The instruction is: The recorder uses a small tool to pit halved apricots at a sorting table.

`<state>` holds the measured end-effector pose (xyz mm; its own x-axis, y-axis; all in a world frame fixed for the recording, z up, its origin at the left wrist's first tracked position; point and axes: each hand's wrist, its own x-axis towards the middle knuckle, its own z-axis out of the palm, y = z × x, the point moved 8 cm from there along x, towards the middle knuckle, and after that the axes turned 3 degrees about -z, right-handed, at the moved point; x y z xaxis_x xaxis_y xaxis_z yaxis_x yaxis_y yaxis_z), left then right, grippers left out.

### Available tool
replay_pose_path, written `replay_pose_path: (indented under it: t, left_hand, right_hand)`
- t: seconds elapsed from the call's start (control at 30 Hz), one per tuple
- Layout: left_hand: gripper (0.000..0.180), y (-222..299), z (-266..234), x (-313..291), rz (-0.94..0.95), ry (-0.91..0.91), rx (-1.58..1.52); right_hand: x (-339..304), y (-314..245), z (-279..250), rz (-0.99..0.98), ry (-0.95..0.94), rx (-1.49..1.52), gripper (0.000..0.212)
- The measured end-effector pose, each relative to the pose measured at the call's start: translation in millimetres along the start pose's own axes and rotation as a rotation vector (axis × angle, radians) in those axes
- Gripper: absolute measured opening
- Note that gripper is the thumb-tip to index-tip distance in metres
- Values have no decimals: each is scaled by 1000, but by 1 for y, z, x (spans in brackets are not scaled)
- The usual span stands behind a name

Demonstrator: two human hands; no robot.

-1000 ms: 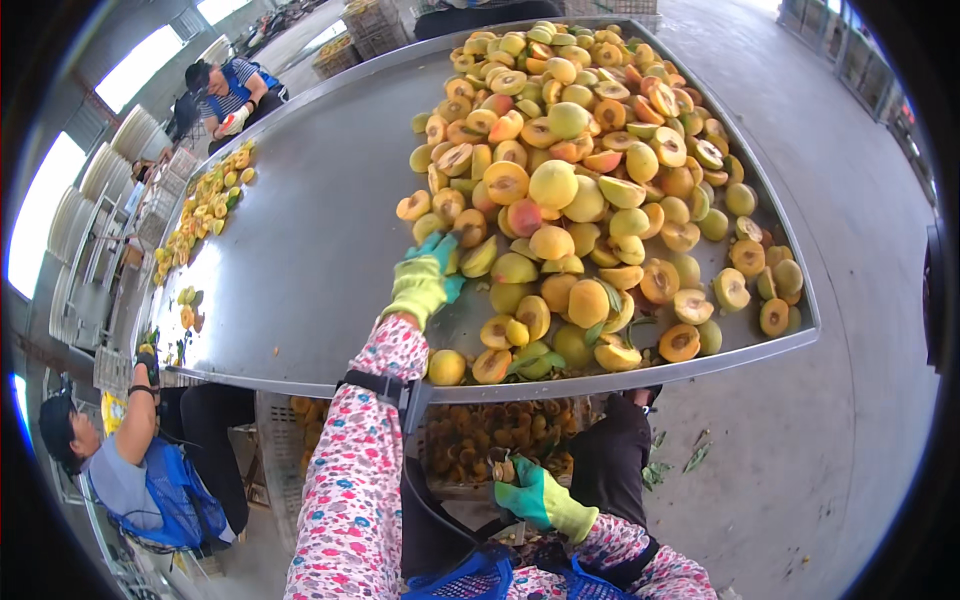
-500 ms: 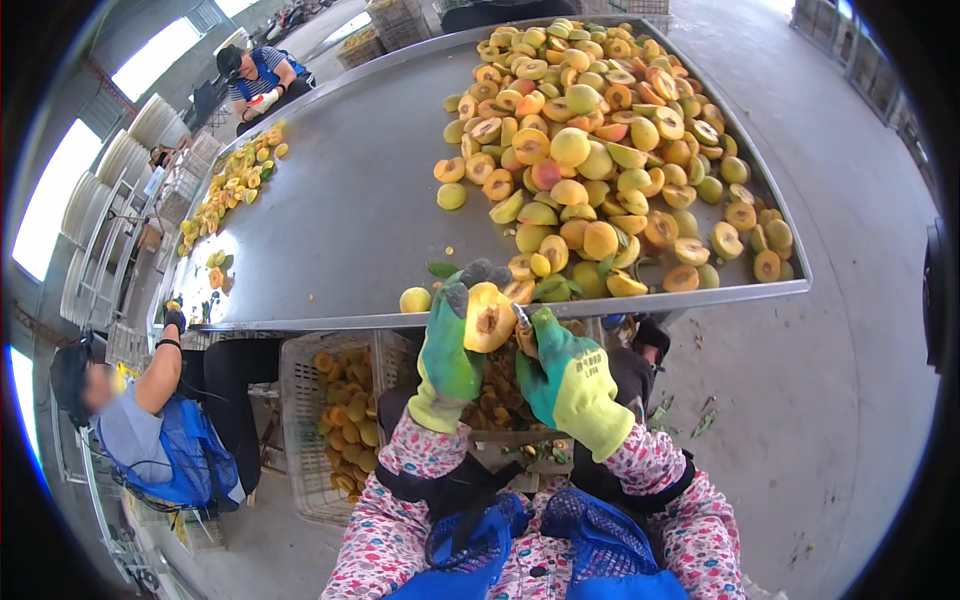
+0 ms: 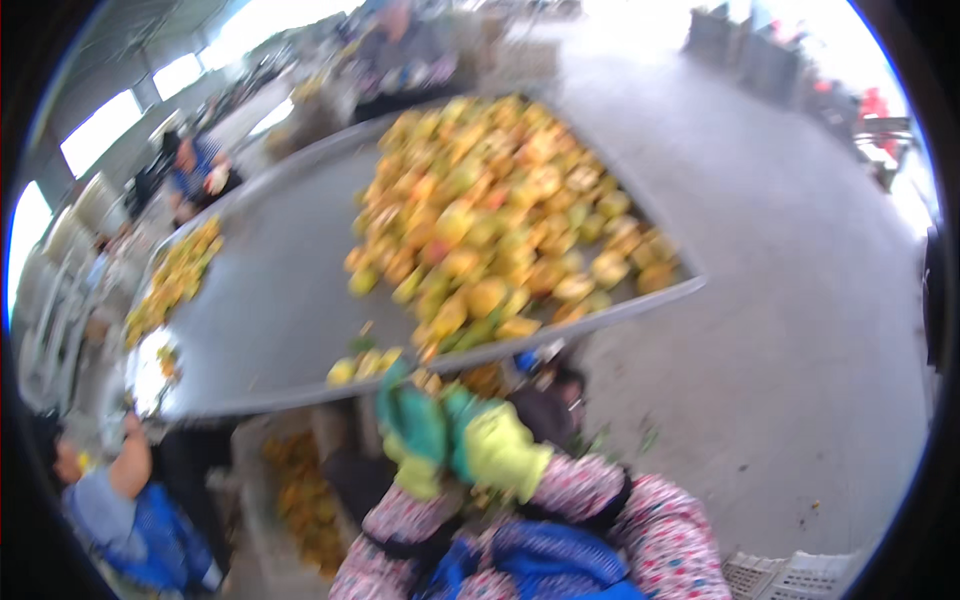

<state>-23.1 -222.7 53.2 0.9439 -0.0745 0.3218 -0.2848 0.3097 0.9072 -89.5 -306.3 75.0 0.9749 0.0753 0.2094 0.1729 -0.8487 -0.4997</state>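
Note:
My left hand (image 3: 412,430), in a green-and-yellow glove, is near the table's front edge. A yellow piece of a peach half (image 3: 428,383) shows at its fingertips, blurred. My right hand (image 3: 500,448), gloved alike, is right beside it with the fingers curled in. Whatever the right hand grips is hidden in the blur. Just beyond both hands, a large heap of yellow and greenish peaches (image 3: 470,220), many cut in half, covers the right part of the metal table (image 3: 270,270). A few pieces of peach (image 3: 343,372) lie at the near rim.
A crate (image 3: 250,500) of peach halves stands below the table to my left. Beside it sits a co-worker in a blue vest (image 3: 165,535). More people (image 3: 195,175) are at the far side. A smaller row of fruit (image 3: 180,275) lies along the table's left edge. White crates (image 3: 790,577) stand at the lower right.
My view has swung to the right, smearing the picture. My hands have drawn closer together. The peach half, plain before in my left hand, and the metal-tipped tool in my right are now blurred or hidden.

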Motion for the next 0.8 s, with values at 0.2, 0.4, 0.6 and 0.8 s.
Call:
replay_pose_path:
  t: [0.2,0.4,0.6,0.8]
  left_hand:
    - [22,40,59,15,387,-413,671]
    - [24,17,48,29,188,-262,143]
    - [31,-74,23,37,-531,-849,109]
    - [22,-16,35,19,-626,-689,25]
  right_hand:
    - [-1,38,4,166,-55,64,56]
    - [-3,27,-15,143,90,271,60]
    - [1,46,33,-82,-80,62,18]
    - [-1,17,5,119,-321,968,25]
